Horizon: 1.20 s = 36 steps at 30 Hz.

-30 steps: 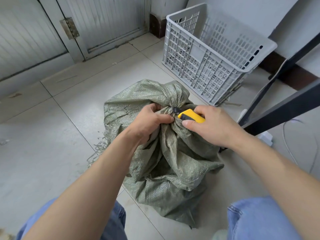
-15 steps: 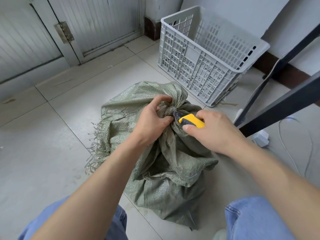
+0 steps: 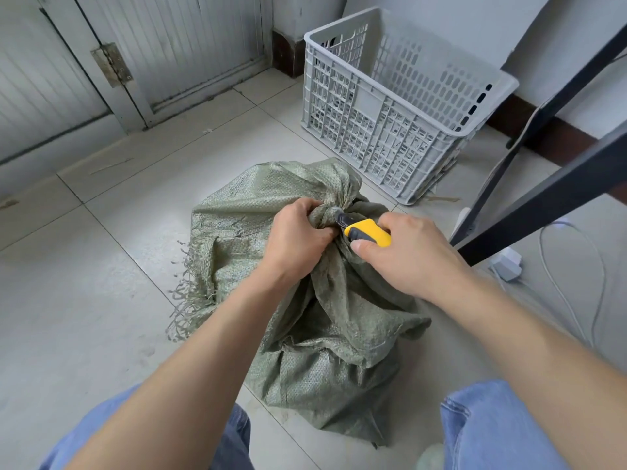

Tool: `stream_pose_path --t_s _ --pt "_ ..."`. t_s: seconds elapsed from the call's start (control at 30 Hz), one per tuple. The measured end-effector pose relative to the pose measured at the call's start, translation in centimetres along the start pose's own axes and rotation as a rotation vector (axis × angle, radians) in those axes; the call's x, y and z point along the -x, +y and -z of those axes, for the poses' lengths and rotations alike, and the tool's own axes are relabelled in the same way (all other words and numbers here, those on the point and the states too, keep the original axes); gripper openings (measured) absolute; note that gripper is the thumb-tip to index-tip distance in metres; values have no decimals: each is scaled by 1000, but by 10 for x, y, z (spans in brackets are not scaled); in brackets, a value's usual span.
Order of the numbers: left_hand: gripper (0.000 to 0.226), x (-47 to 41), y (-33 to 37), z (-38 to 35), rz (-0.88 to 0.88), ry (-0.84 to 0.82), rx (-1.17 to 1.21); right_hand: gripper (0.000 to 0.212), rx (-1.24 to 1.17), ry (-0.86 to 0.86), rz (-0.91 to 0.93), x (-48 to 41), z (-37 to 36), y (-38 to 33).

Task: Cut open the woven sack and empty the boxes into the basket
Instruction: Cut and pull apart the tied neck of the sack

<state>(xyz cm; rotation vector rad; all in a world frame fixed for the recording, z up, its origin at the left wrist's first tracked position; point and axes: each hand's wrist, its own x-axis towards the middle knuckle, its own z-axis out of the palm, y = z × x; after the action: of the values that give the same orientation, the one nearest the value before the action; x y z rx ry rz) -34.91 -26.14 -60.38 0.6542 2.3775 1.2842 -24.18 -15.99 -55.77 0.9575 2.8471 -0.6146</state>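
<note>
Sack (image 3: 305,300) lies on the tiled floor (image 3: 84,300) at centre frame, mouth bunched into a tied neck (image 3: 334,205) at its 12 o'clock end. The neck appears still closed; no cut opening can be made out. No boxes are visible, so contents remain inside, if present.

Left hand (image 3: 295,239) is closed in a fist around the gathered fabric just below the neck, at about 9 o'clock from the tie. Right hand (image 3: 410,252) is wrapped around a yellow-handled knife (image 3: 368,232), thumb lying along the handle's near side. The dark nose of the knife touches the neck at about 3 o'clock from the tie; the blade itself is too small or too buried in fabric to confirm.

Basket (image 3: 390,106) stands at 1 o'clock from the sack, near but not touching it, upright. What its interior shows is bare; its floor is only partly in view.

Assessment: the task is at its first stage. Cutting of the neck looks to be in hand and not finished. Outstanding: sever the tie or fabric, open the sack, lift or tip it toward the basket, discharge the boxes.

Risk noted: the knife points toward the left hand, which grips just beside the cutting point.
</note>
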Motion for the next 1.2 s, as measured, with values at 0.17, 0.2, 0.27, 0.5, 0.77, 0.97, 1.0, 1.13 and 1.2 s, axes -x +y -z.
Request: stream_pose_path --t_s 0.17,0.2,0.27,0.5,0.77,0.97,1.0,1.13,1.2 --pt "40 2 0 -2 -1 20 -45 39 9 -14 -40 1 0 -3" --pt "42 2 0 -2 -2 24 -48 41 5 -23 -40 1 1 -4" --pt "43 1 0 -3 -4 29 -51 42 -11 -41 -48 2 3 -7" --pt "42 2 -2 -4 -3 18 -45 44 -63 -106 -84 -1 8 -9" --pt "43 1 1 -7 13 13 -54 33 84 49 -58 3 -3 -13" --pt "47 0 0 -7 20 21 -59 34 82 87 -42 8 -1 -15" --pt "47 -1 -1 -7 21 22 -58 32 71 82 -43 8 -1 -15" --pt "47 -1 -2 -9 18 20 -55 34 8 5 -92 6 0 -17" --pt "46 -1 -3 -9 17 23 -57 35 -30 -18 -120 4 1 -18"
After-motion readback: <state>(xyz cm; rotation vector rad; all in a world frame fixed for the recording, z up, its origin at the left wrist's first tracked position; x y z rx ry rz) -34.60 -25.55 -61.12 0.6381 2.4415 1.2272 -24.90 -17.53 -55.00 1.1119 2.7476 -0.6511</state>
